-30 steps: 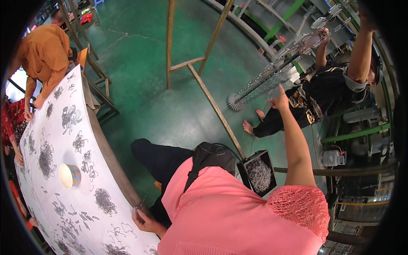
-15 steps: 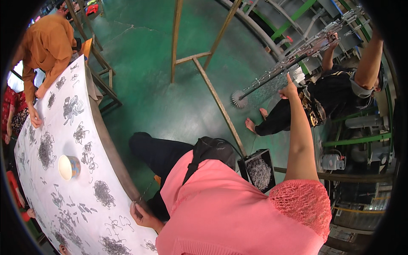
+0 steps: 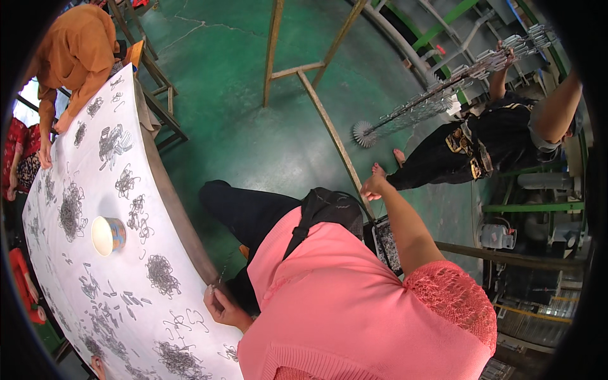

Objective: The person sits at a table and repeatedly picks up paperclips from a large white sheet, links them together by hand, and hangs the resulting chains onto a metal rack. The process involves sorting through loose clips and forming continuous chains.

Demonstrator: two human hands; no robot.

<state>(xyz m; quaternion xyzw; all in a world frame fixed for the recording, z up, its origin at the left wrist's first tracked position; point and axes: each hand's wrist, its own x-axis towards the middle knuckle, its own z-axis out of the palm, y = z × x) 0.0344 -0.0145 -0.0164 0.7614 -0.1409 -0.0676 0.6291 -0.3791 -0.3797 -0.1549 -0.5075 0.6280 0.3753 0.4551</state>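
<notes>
At the edge of the white-topped table (image 3: 120, 197), my left hand (image 3: 224, 309) pinches one end of a thin chain of small metal pieces (image 3: 223, 272) that rises past the fingertips. My right hand (image 3: 376, 183) is held out over the green floor, near a wooden bar, with its fingers drawn together; whatever is in them is too small to make out. Loose heaps of dark wire hooks (image 3: 163, 275) lie on the tabletop beside my left hand. A dark box of small metal pieces (image 3: 385, 244) sits below my right forearm, which partly hides it.
A paper cup (image 3: 109, 235) stands on the table. At its far end works a person in an orange-brown top (image 3: 82, 54). To the right, a person in black (image 3: 468, 142) holds up a long rod (image 3: 437, 88) hung with metal pieces. A wooden frame (image 3: 329, 130) stands ahead.
My right hand has come down and left, from near the person in black to beside the wooden bar; its extended finger has drawn in. My left hand keeps its pinch at the table edge.
</notes>
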